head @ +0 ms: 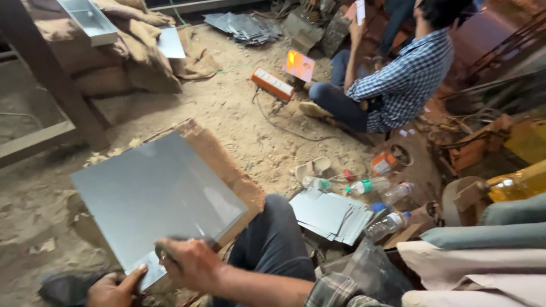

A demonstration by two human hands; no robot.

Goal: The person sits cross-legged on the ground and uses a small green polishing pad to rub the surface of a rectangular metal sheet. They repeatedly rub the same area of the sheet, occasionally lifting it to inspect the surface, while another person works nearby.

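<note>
A grey metal sheet [156,196] lies in the lower left of the frame, resting on a brown board [219,165] whose edge shows along the sheet's upper right side. The sheet is set as a skewed rectangle: its long axis appears to run from the lower left towards the upper right, with one corner pointing up towards the middle of the frame and the near corner held at the bottom edge. That near corner is pinched by the left hand [116,287], thumb laid on top and fingers hidden beneath. Just beside it, the right hand [190,264] is closed around a small dark object, too blurred to be named, pressed at the sheet's lower edge. A cut could be caused by the thin edges if the grip slipped, and the sheet could slide off the board, since only one corner is held. A dark-trousered knee [273,233] sits right of the hands; beyond it a stack of similar sheets [330,216] and several plastic bottles [369,187] are seen, and a seated person in a checked shirt [404,79] at upper right.
</note>
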